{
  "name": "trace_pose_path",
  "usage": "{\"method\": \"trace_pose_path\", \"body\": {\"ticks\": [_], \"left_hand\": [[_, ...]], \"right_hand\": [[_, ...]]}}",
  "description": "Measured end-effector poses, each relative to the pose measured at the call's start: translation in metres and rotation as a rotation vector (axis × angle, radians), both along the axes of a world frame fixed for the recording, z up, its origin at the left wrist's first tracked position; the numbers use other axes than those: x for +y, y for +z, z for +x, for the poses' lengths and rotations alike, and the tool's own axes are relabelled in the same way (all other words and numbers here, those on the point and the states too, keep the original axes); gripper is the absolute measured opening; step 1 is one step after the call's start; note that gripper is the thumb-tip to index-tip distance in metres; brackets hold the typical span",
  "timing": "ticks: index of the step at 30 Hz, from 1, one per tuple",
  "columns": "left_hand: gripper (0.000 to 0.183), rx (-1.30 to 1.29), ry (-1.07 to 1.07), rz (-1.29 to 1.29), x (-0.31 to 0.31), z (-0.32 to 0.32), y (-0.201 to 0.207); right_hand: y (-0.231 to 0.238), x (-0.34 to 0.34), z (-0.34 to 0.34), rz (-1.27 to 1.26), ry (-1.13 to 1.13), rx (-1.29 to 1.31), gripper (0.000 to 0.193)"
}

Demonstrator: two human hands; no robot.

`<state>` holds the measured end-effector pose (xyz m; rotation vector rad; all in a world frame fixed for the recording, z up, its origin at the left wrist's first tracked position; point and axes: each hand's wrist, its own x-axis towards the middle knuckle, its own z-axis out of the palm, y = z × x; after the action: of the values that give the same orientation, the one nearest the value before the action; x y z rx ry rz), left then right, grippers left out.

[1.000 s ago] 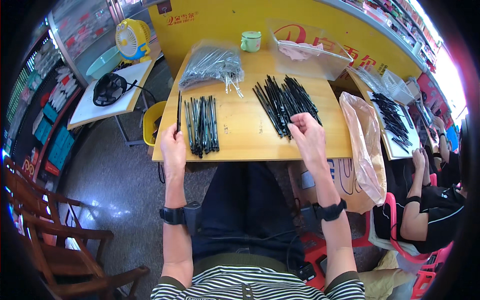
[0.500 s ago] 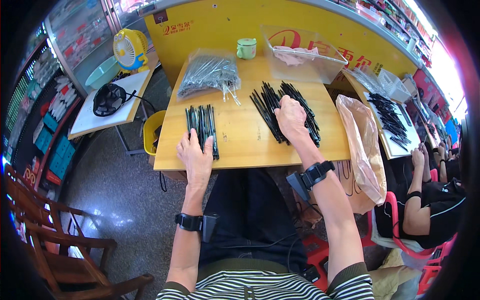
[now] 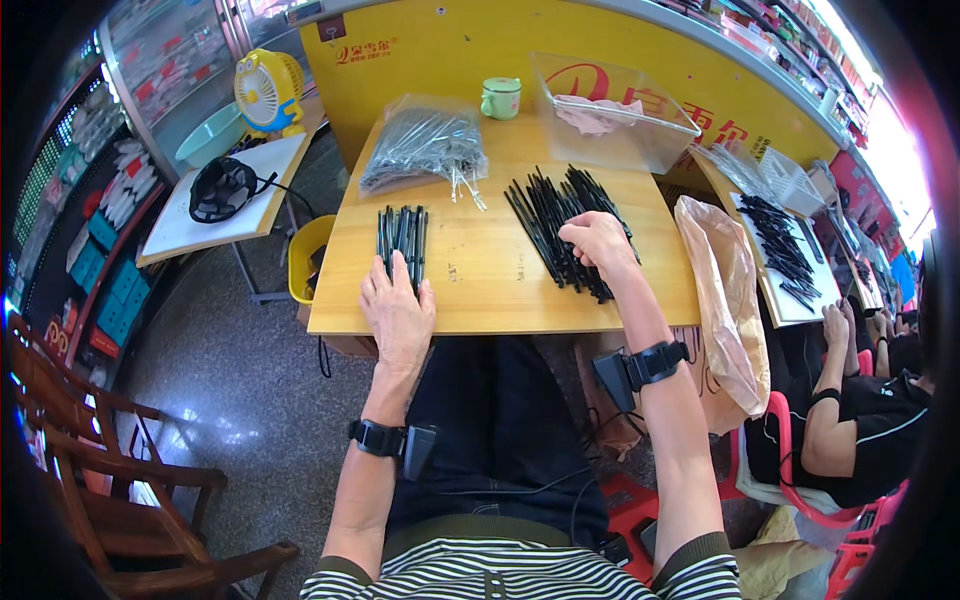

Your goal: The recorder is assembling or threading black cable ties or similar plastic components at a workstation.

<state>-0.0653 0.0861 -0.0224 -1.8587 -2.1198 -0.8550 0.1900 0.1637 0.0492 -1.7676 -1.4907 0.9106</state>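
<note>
Two groups of thin, glossy black pen-like sticks lie on the wooden table. The smaller group of sticks [image 3: 402, 232] is lined up side by side at the left. My left hand [image 3: 398, 308] lies over its near end with fingers stretched out and hides part of it. At the right is a larger, looser pile of sticks [image 3: 541, 212], fanned at several angles. My right hand [image 3: 602, 242] is above this pile, its fingers curled and thumb and fingertips drawn together. Whether a stick is pinched there is hidden.
A clear bag of wrapped sticks [image 3: 425, 145], a green lidded mug [image 3: 500, 98] and a clear bin [image 3: 625, 140] holding pink cloth stand behind. A brown paper bag [image 3: 722, 300] hangs at the table's right edge. A person [image 3: 850, 430] sits at the right.
My left hand has slid slightly nearer and right along the left group. My right hand has shifted right and nearer over its pile, its fingers drawn up from the sticks.
</note>
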Motion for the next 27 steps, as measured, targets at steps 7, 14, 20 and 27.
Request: {"method": "trace_pose_path", "body": {"ticks": [7, 14, 20, 27], "left_hand": [[0.051, 0.058, -0.036, -0.024, 0.005, -0.004, 0.001], [0.051, -0.183, -0.071, 0.127, 0.001, -0.003, 0.004], [0.035, -0.085, -0.172, 0.372, -0.031, 0.03, 0.046], [0.022, -1.856, -0.711, -0.311, -0.053, 0.08, 0.033]], "right_hand": [[-0.004, -0.024, 0.007, -0.002, -0.018, 0.071, 0.031], [-0.011, -0.05, 0.003, 0.205, -0.008, -0.142, 0.034], [-0.008, -0.091, -0.011, 0.195, 0.067, 0.327, 0.03], [-0.005, -0.126, -0.043, 0.245, 0.26, 0.398, 0.024]]}}
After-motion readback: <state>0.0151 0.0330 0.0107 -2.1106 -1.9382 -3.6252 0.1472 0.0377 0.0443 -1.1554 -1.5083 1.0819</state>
